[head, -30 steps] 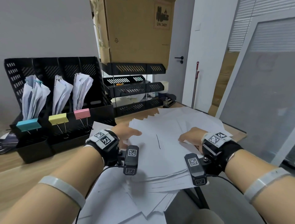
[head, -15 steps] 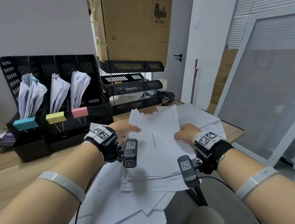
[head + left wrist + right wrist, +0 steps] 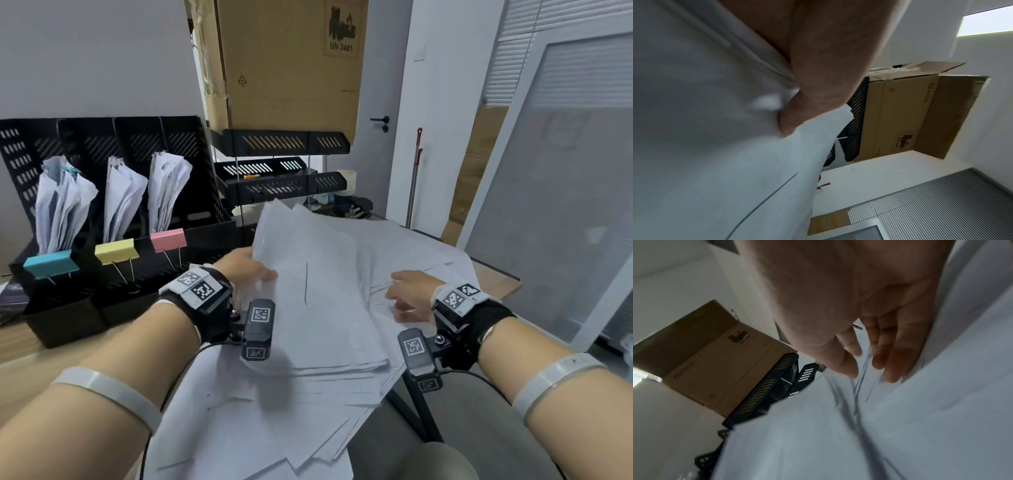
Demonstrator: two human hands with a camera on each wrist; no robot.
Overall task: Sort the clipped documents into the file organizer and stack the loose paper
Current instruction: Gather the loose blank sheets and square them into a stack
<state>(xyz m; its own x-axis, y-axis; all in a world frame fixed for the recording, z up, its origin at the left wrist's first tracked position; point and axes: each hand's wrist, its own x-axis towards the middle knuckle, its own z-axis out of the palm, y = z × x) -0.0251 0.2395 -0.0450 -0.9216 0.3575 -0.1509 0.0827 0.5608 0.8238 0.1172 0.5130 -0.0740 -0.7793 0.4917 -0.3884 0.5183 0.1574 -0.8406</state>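
While three clipped documents [image 3: 116, 205] already stand in the file organizer [image 3: 212, 192], the left hand [image 3: 246, 270] pinches loose paper [image 3: 325, 308] at the worktop's near edge, right hand [image 3: 407, 294] fingers straight, stacking unfinished

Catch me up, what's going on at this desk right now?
A person is gathering loose paper on the desk. The left hand grips the left edge of a bundle, thumb on top, and tilts it up. The right hand is at the sheets on the right side with fingers extended, gripping nothing that I can see. Three clipped documents, with a blue clip, a yellow clip and a pink clip, already stand in the organizer. More sheets lie fanned out, not yet squared.
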